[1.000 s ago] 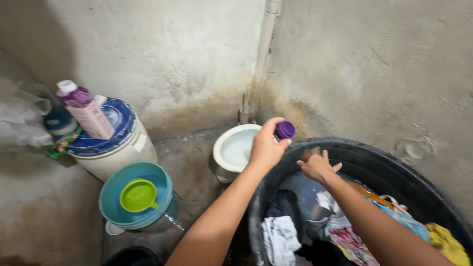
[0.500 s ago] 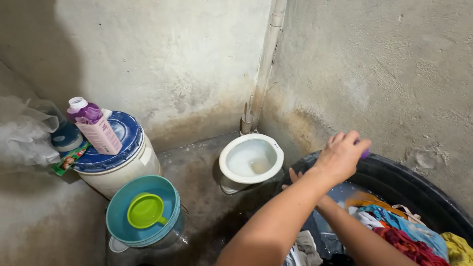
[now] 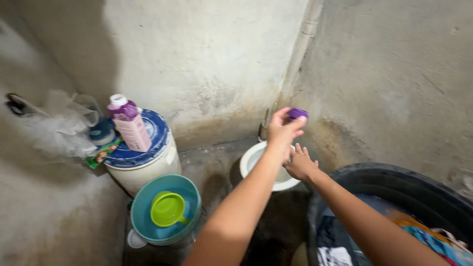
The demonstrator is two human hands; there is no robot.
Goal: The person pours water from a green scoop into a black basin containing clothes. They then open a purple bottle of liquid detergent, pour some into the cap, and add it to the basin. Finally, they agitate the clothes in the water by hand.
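Left hand [image 3: 282,132] raised in mid-frame, fingers closed around a small purple cap [image 3: 297,114], pinched at the fingertips; the cap sits above the far rim of a white bowl [image 3: 256,157] on the floor, close to the wall corner. Right hand [image 3: 299,165] just below and touching the left wrist area, fingers spread and open, holding nothing, over the bowl's right side. Black tub [image 3: 394,180] at near right, holding water and mixed coloured clothes [image 3: 433,241]; right forearm crosses its left rim. Far left: white bucket with blue lid [image 3: 148,148]; on the lid stands an uncapped pink bottle with purple shoulder [image 3: 129,124], upright, slightly tilted. Near the bucket, on the floor, a teal basin [image 3: 165,214] with a green dipper [image 3: 168,209] lying inside it. Clear plastic bag [image 3: 59,125] at far left, beside a small blue-lidded container [image 3: 102,132]. A pipe [image 3: 300,49] runs up the wall corner.
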